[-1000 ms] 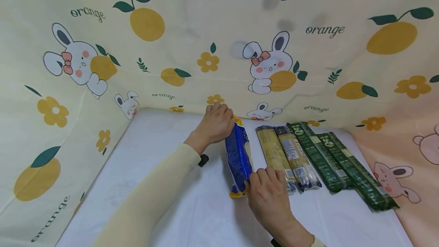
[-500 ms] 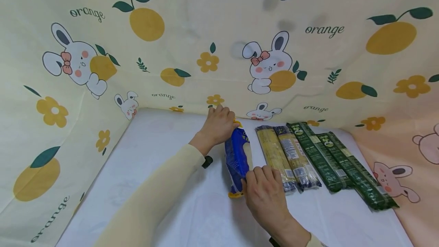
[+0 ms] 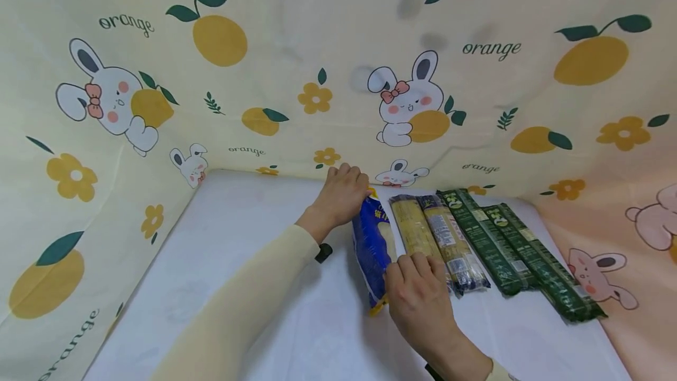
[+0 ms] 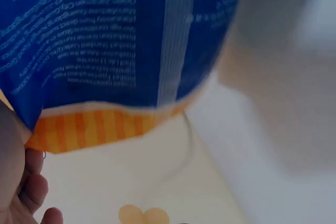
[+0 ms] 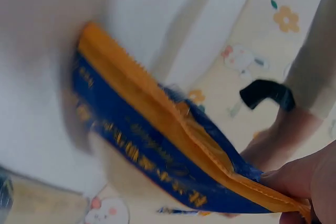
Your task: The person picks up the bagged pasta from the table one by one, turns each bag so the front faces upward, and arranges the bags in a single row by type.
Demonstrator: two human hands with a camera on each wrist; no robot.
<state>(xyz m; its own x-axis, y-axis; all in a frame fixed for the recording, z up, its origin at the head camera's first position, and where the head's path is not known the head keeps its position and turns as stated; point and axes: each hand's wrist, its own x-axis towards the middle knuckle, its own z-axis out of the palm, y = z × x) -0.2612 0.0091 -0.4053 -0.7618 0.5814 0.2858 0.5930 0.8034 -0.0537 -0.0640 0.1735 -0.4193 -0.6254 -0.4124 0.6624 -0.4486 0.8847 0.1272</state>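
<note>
A blue plastic food bag (image 3: 372, 246) with yellow-orange ends stands lengthwise on its edge, held between both hands. My left hand (image 3: 341, 196) pinches its far end; in the left wrist view the curled fingers (image 4: 35, 190) are beside the orange-striped end seal (image 4: 94, 129). Closer to me, my right hand (image 3: 420, 298) grips the near end, and in the right wrist view thumb and finger pinch a corner of the orange edge (image 5: 231, 174). Gold lettering and a pale panel show on the bag's right face. Whether its underside touches the table is hard to tell.
Right of the bag lie two clear packs of pale yellow dried noodles (image 3: 415, 225) (image 3: 449, 234), partly behind my right hand. Two long green packs (image 3: 489, 246) (image 3: 547, 263) lie farther right. White cloth covers the table (image 3: 254, 210); a printed curtain (image 3: 296, 46) rises at the back and sides.
Both hands and the bag have shifted slightly right. The bag has turned a little, showing more of its lettered face, and its near end sits closer to me. The view has moved slightly.
</note>
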